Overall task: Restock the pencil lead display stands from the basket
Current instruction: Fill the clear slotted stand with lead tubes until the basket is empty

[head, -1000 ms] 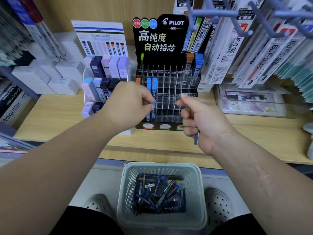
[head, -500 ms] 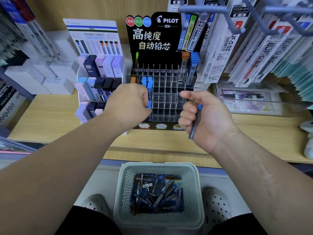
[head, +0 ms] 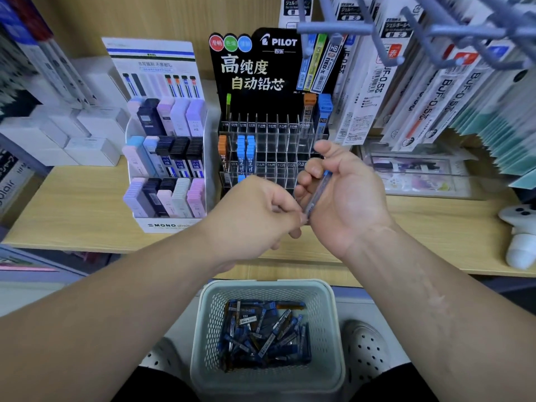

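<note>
— Blue-capped lead tube (head: 316, 195) is gripped in the curled right hand (head: 348, 198), its lower end pinched by the left hand (head: 255, 216), over the shelf's (head: 72, 204) front edge.
— Released early, it could be dropped beside the basket (head: 207, 338), or slotted wrongly in the display stand (head: 278, 146).

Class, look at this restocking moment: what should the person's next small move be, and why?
Probably the left hand should take the blue-capped tube from the right hand and carry it to the clear stand: both hands hold the tube now, and many of the stand's slots are empty.
</note>
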Demonstrator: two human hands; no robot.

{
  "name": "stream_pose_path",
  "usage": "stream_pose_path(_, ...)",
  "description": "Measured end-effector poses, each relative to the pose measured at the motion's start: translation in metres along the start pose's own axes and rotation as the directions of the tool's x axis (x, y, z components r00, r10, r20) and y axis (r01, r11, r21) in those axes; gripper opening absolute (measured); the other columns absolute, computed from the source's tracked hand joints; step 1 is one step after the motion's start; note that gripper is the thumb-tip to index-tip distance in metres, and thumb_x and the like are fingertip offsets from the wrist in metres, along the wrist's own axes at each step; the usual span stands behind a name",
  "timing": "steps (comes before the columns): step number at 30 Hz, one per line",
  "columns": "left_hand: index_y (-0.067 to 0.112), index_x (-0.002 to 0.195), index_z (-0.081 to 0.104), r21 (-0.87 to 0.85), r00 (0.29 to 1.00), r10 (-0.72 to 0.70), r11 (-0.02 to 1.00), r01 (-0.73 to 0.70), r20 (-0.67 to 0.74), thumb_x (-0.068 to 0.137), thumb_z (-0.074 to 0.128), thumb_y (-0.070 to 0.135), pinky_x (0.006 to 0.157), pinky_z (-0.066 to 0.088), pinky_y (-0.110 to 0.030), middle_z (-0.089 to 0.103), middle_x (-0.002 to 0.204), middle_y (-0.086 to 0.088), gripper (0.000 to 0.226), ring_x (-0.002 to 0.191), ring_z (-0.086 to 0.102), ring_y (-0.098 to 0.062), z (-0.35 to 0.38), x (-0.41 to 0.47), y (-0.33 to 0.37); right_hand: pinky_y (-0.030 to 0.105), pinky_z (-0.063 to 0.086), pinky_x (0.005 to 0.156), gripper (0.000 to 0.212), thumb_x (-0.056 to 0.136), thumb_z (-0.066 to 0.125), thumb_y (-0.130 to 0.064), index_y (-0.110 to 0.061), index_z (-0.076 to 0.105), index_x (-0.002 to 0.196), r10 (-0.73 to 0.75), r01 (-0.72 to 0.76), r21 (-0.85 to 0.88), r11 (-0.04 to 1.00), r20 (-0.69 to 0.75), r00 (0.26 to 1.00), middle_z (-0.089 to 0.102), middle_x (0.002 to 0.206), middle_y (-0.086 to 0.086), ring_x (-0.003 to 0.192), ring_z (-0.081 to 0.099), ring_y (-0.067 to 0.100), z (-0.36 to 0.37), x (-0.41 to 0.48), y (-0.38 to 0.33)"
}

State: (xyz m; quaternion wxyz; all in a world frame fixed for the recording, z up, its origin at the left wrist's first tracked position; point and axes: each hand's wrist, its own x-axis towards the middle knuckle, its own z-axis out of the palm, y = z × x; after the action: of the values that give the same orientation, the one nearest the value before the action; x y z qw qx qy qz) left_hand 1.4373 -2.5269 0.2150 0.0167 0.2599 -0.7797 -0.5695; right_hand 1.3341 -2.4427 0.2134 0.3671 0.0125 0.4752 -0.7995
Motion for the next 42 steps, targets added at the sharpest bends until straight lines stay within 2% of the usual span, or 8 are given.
stream_pose_path(3, 0.014, 0.077, 0.075, 0.017, 0.999, -0.007, 1.0, 0.008, -0.045, 0.091, 0.067, 0.011, 0.055, 0.046, -0.022, 0.072, 0.064, 0.001, 0.017, 0.047, 0.052, -0.014, -0.006, 0.003, -0.004, 0.032, 0.04, 0.07, 0.023, 0.082, 0.05, -0.011, -0.021, 0.066, 0.094, -0.081, 0.089, -0.256, 0.963, 0.041, 0.996, 0.05, 0.07, -0.003, 0.072, 0.047, 0.018, 0.0, 0.0, -0.001)
stream_pose_path(7, 0.019, 0.078, 0.073, 0.019, 0.991, -0.013, 1.0, 0.016, -0.133, 0.093, 0.064, 0.01, 0.055, 0.047, -0.024, 0.074, 0.07, 0.0, 0.02, 0.047, 0.052, -0.011, -0.023, 0.005, -0.01, 0.028, 0.046, 0.067, 0.02, 0.092, 0.065, -0.007, -0.023, 0.07, 0.102, -0.225, 0.237, -0.59, 0.772, 0.095, 0.97, 0.062, 0.077, -0.005, 0.072, 0.055, 0.012, -0.005, 0.004, -0.004)
stream_pose_path(13, 0.022, 0.075, 0.073, 0.188, 0.983, 0.064, 0.982, -0.031, -0.17, 0.092, 0.069, 0.021, 0.045, 0.039, -0.015, 0.069, 0.063, 0.005, 0.017, 0.044, 0.049, -0.003, -0.053, -0.004, -0.021, 0.02, 0.048, 0.053, 0.011, 0.087, 0.074, -0.002, -0.012, 0.072, 0.089, -0.251, 0.336, -0.595, 0.73, 0.224, 0.942, 0.069, 0.066, -0.001, 0.063, 0.065, 0.01, 0.004, 0.005, -0.003)
stream_pose_path(17, 0.026, 0.077, 0.07, 0.451, 0.941, 0.235, 0.887, -0.104, -0.244, 0.084, 0.075, 0.037, 0.057, 0.041, -0.026, 0.061, 0.06, 0.009, 0.013, 0.05, 0.05, -0.003, -0.082, -0.01, -0.034, 0.024, 0.049, 0.051, 0.016, 0.085, 0.071, 0.003, -0.012, 0.069, 0.079, -0.283, 0.374, -0.607, 0.701, 0.245, 0.927, 0.068, 0.064, 0.002, 0.061, 0.067, 0.015, 0.015, 0.006, 0.001)
stream_pose_path(20, 0.022, 0.097, 0.072, 0.689, 0.875, 0.389, 0.719, -0.093, -0.288, 0.082, 0.072, 0.041, 0.072, 0.045, -0.032, 0.065, 0.087, 0.003, 0.024, 0.075, 0.056, -0.013, -0.1, -0.013, -0.053, 0.03, 0.056, 0.056, 0.019, 0.082, 0.076, -0.002, -0.018, 0.07, 0.075, -0.304, 0.466, -0.743, 0.481, 0.358, 0.883, 0.067, 0.064, -0.004, 0.061, 0.064, 0.014, 0.012, 0.012, 0.003)
stream_pose_path(23, 0.016, 0.114, 0.071, 0.819, 0.888, 0.381, 0.574, -0.009, -0.257, 0.073, 0.063, 0.05, 0.088, 0.049, -0.045, 0.064, 0.104, -0.007, 0.053, 0.096, 0.06, -0.032, -0.113, -0.01, -0.073, 0.025, 0.055, 0.063, 0.021, 0.083, 0.08, -0.009, -0.026, 0.071, 0.076, -0.288, 0.547, -0.783, 0.296, 0.473, 0.833, 0.066, 0.067, -0.013, 0.063, 0.061, 0.005, 0.008, 0.018, 0.01)
stream_pose_path(30, 0.019, 0.127, 0.063, 0.886, 0.912, 0.348, 0.462, 0.033, -0.215, 0.069, 0.084, 0.042, 0.092, 0.046, -0.053, 0.059, 0.116, -0.009, 0.066, 0.104, 0.055, -0.037, -0.117, -0.013, -0.098, 0.007, 0.047, 0.066, 0.013, 0.086, 0.079, -0.012, -0.024, 0.074, 0.086, -0.29, 0.604, -0.794, 0.077, 0.562, 0.775, 0.066, 0.076, -0.018, 0.073, 0.062, -0.002, 0.008, 0.027, 0.03)
stream_pose_path(42, 0.025, 0.128, 0.063, 0.856, 0.878, 0.415, 0.516, -0.011, -0.238, 0.075, 0.077, 0.044, 0.093, 0.045, -0.051, 0.059, 0.119, -0.006, 0.058, 0.108, 0.052, -0.034, -0.121, -0.01, -0.106, 0.022, 0.051, 0.068, 0.015, 0.083, 0.079, -0.007, -0.02, 0.072, 0.079, -0.271, 0.609, -0.786, -0.108, 0.613, 0.743, 0.062, 0.078, -0.011, 0.069, 0.059, 0.003, 0.0, 0.042, 0.047)
